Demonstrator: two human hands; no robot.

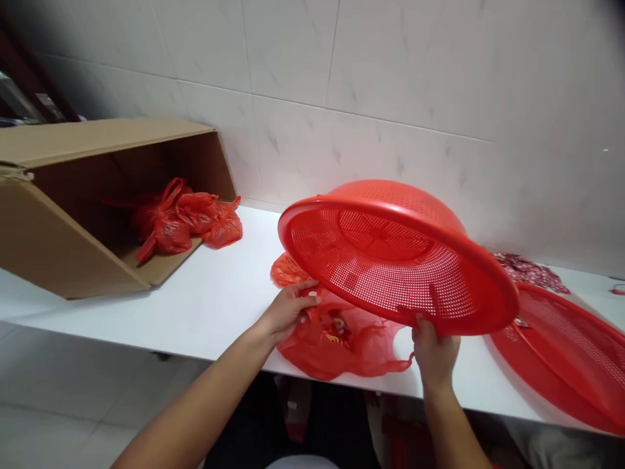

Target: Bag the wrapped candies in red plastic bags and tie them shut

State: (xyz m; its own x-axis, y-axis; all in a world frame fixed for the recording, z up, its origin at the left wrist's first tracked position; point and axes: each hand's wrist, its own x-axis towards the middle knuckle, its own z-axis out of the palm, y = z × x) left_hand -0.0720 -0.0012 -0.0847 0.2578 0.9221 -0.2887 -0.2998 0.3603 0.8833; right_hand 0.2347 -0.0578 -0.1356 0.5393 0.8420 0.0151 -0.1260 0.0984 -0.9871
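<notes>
A red plastic colander point(390, 267) is tilted up over the table, its open side facing me. My right hand point(433, 348) grips the near rim, with the thumb on the inner side. Below it a thin red plastic bag point(319, 355) lies spread on the table, with small red and gold items point(338, 331) inside that I cannot make out clearly. At the bag's upper left edge, my left hand point(290, 311) is closed, thumb and fingers pinching the plastic close to the colander's rim. Behind that hand sits another orange-red bag point(286, 270), partly hidden by the colander.
On the left, a cardboard box point(97, 260) lies on its side with several tied red bags point(188, 218) at its opening. A second red colander point(571, 365) rests at the right edge beside a patterned red cloth point(532, 272). A tiled wall point(303, 130) backs the white table point(215, 306).
</notes>
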